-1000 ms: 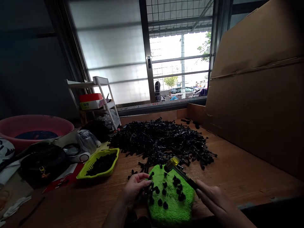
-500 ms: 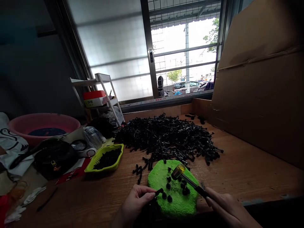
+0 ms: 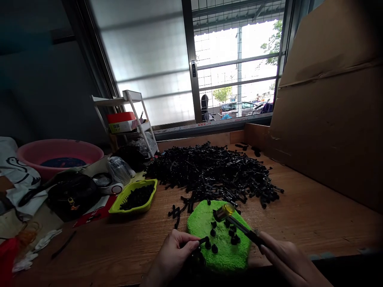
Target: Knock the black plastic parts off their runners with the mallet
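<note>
My left hand (image 3: 179, 251) pinches a small black strip (image 3: 204, 240), whose far end lies over the left part of a bright green block (image 3: 224, 255). My right hand (image 3: 281, 251) is closed round the dark handle of a small hammer (image 3: 243, 228). The hammer's head, with a yellow face, is over the upper part of the block. Several small black caps (image 3: 214, 248) are spread over the block's top. Beneath my left hand more black pieces are partly hidden in shadow.
Behind the block lies a large pile of black strips (image 3: 209, 167). A yellow-green basket (image 3: 152, 198) of black pieces stands left. Further left are a black bag (image 3: 73, 193) and a pink basin (image 3: 26, 153). A cardboard sheet (image 3: 329, 119) stands at the right, a white rack (image 3: 131, 95) at the back.
The hammer's head has shifted slightly on its way over the block and its yellow face is turned a little differently. The whole view has moved slightly. My left hand still holds the strip.
</note>
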Motion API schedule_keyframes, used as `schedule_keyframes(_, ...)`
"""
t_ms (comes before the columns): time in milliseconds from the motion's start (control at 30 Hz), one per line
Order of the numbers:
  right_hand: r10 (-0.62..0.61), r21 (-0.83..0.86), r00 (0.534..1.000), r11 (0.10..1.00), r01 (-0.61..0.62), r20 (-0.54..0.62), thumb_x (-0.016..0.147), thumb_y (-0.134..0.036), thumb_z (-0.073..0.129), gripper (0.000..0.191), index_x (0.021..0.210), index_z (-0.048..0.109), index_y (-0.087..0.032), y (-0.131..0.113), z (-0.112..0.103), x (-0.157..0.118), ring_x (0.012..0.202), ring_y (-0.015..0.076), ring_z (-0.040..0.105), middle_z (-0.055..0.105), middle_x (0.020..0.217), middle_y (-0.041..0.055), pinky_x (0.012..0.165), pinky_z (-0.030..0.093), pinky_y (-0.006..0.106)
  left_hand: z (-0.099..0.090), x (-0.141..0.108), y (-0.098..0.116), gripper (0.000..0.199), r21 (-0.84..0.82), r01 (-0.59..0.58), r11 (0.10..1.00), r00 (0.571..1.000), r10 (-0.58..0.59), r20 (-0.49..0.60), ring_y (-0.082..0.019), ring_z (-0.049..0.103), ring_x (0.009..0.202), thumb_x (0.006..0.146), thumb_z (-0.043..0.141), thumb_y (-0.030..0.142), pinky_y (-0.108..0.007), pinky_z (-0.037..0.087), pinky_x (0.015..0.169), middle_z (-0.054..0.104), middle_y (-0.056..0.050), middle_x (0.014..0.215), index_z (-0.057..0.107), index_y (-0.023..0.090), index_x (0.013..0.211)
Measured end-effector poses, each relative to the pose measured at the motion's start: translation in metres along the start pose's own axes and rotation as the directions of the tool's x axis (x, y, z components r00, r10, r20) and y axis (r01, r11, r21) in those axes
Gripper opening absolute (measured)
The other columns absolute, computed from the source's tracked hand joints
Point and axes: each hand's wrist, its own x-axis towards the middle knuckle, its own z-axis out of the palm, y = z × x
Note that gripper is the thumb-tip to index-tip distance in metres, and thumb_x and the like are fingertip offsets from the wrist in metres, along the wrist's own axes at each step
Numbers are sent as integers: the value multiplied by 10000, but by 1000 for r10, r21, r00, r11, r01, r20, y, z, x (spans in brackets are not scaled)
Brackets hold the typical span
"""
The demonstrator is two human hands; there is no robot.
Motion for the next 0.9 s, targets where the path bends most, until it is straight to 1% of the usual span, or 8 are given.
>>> schedule_keyframes(100, -57, -52, 998, 997, 59, 35, 945, -361, 292, 339, 1210, 483, -273, -7, 3, 4, 873, 260, 599, 642, 972, 38, 568, 469, 275, -3, 1, 3, 298, 139, -51, 989, 999, 51, 3, -170, 564, 698, 737, 571, 379, -214, 393, 589, 698, -47, 737, 726, 164, 871)
schedule_keyframes(233, -14, -345, 975, 934, 92, 223, 927, -371, 322, 278, 934, 575, -254, -4, 6, 5, 556, 230, 581, 604, 655, 16, 477, 418, 304, -6, 3, 9, 247, 248, -126, 961, 992, 116, 55, -166, 581, 697, 746, 559, 348, -205, 385, 600, 711, -28, 739, 734, 198, 837)
schedule_keyframes(400, -54, -315, 977, 942, 118, 207, 944, -348, 254, 318, 904, 557, -260, -4, 6, 4, 548, 212, 578, 594, 655, 14, 492, 421, 292, -9, 5, 15, 238, 280, -139, 950, 989, 120, 83, -150, 564, 641, 742, 553, 330, -193, 366, 556, 705, -12, 688, 736, 190, 806)
schedule_keyframes(500, -8, -377, 976, 922, 91, 215, 927, -369, 296, 308, 842, 564, -246, -5, 11, 4, 524, 223, 572, 599, 633, 16, 474, 419, 311, -8, 6, 9, 243, 272, -138, 952, 990, 121, 78, -144, 554, 637, 740, 557, 340, -193, 363, 559, 691, -5, 666, 737, 177, 732)
schedule_keyframes(567, 19, -328, 983, 944, 41, 181, 926, -395, 287, 347, 776, 562, -246, -7, 11, 5, 585, 231, 596, 631, 686, 23, 496, 438, 315, -6, 7, 3, 229, 164, -86, 983, 996, 89, -13, -150, 565, 680, 709, 598, 356, -194, 388, 594, 681, -5, 681, 723, 164, 703)
schedule_keyframes(633, 27, -163, 995, 986, -12, 91, 927, -436, 278, 386, 801, 593, -253, -9, 7, 6, 722, 243, 622, 666, 841, 32, 539, 467, 302, -5, 7, -2, 240, -91, -15, 996, 994, 5, -107, -157, 582, 705, 680, 632, 378, -208, 421, 626, 671, -10, 695, 700, 154, 731)
schedule_keyframes(767, 69, 110, 998, 992, -67, -13, 915, -456, 344, 358, 1099, 603, -288, -9, -4, 6, 916, 256, 593, 635, 1065, 23, 667, 498, 290, -6, 4, 1, 268, -590, 63, 805, 988, -133, -76, -170, 629, 808, 678, 662, 304, -244, 474, 724, 692, -46, 844, 653, 163, 905)
schedule_keyframes(900, 107, 143, 993, 985, -99, -48, 891, -493, 392, 373, 1099, 623, -287, 6, -2, 1, 965, 280, 572, 619, 1110, 24, 663, 510, 289, -11, 9, 4, 287, -692, 57, 720, 985, -155, -81, -151, 640, 826, 639, 705, 159, -212, 485, 754, 697, -59, 883, 635, 149, 917)
